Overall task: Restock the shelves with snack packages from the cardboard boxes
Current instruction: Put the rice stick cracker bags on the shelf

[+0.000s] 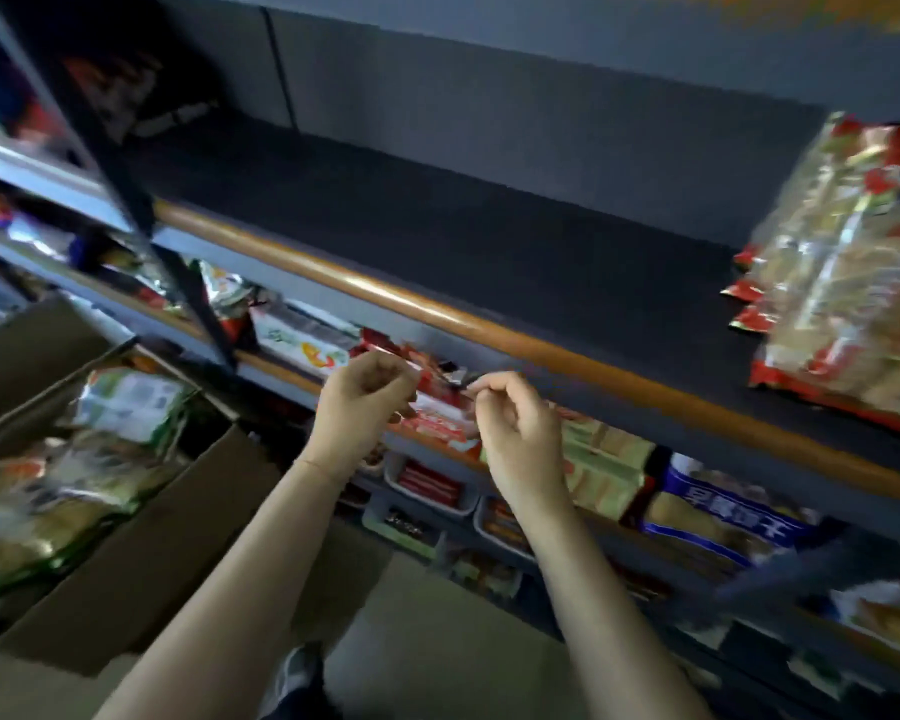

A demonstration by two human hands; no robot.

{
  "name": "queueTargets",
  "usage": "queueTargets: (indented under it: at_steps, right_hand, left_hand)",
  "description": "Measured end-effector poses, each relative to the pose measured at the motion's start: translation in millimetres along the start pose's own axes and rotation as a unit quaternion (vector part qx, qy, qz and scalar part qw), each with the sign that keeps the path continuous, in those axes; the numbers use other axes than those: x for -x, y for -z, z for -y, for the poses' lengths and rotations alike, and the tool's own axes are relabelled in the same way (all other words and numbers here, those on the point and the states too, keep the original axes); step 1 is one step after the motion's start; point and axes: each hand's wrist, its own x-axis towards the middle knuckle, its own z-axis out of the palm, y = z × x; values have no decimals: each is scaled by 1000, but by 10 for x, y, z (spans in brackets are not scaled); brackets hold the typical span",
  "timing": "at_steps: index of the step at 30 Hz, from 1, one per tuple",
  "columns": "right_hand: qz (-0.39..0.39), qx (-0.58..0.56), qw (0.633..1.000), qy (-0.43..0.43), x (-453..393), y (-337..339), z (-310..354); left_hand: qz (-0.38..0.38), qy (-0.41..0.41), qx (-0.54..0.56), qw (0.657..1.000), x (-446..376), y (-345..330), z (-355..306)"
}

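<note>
Both hands are raised in front of the shelving, near each other but apart. Left hand (366,394) has its fingers curled inward; right hand (510,423) likewise, thumb meeting the forefinger. Motion blur prevents confirming whether either grip pinches the edge of a package or holds nothing; the state of each grip cannot be told.

Directly behind the two hands, on the second shelf down, lies a red snack package (437,423), partly hidden by the fingers. Left of the left hand on that shelf sits one white package with orange print (302,340). Right of the right hand stand green-and-tan packages (606,467); their count is unclear. Farther right and below lies one blue-and-white package (723,517).

Above both hands runs the upper shelf (437,226), a dark deck with a rounded brown front rail (437,311). At its far right end, well apart from the right hand, a stack of red-and-clear snack packages (848,272) rests on the deck; at least three red corners show, the exact count is uncertain.

Below and left of the left hand stands one open cardboard box (141,553), flaps up, filled with green-and-clear snack packages (74,485); the number is too blurred to count.

Below the hands, small trays (437,491) of goods sit on a lower shelf. One shoe (297,678) shows on the floor between the forearms.
</note>
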Motion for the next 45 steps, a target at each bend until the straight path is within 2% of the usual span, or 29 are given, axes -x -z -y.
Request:
queueTargets:
  at_steps: [5, 8, 13, 18, 20, 23, 25, 29, 31, 33, 35, 36, 38, 40, 42, 45]
  right_hand:
    - [156, 73, 983, -57, -76, -1417, -178]
    - [222, 73, 964, -125, -31, -2302, -274]
    - [313, 120, 920, -203, -2, -3788, -442]
    - [424, 237, 865, -127, 87, -4944, -505]
    - [476, 294, 823, -97, 175, -5211, -530]
    - [472, 406, 782, -40, 314, -5374, -606]
    - [441, 414, 796, -35, 354, -5404, -613]
    - [363, 268, 889, -78, 234, -5350, -299]
    - [352, 232, 905, -60, 165, -5273, -36]
    - [341, 200, 918, 20, 146, -5172, 221]
    - [361, 178, 909, 109, 133, -5067, 430]
    - [382, 166, 900, 127, 102, -4999, 517]
    - [380, 115, 912, 106, -24, -4826, 704]
    - [297, 54, 952, 58, -202, -4632, 860]
    - [242, 24, 970, 1, -362, -4460, 983]
    - [287, -37, 953, -89, -424, -4242, 1187]
  left_hand:
    - [-63, 97, -8, 993, -174, 1235, 961]
    - [-100, 177, 6, 979, -201, 1993, 1471]
    - [-155, 269, -52, 949, -342, 3319, 2325]
    - [-216, 318, -34, 923, -296, 4046, 2843]
    - [-210, 328, 0, 921, -260, 4156, 2877]
    - [-188, 340, 22, 921, -204, 4209, 2868]
    - [-168, 351, 32, 921, -152, 4219, 2822]
    - [-155, 371, 86, 912, -104, 4201, 2733]
    - [-144, 371, 139, 907, -160, 4177, 2590]
    - [-133, 339, 227, 903, -252, 4148, 2355]
    - [-154, 277, 310, 896, -356, 4129, 2103]
    - [-161, 251, 337, 893, -395, 4139, 1997]
    - [-138, 229, 359, 894, -449, 4201, 1825]
    - [-116, 241, 365, 892, -458, 4270, 1667]
    - [-88, 239, 373, 892, -471, 4282, 1503]
    - [-51, 238, 315, 917, -553, 4166, 1225]
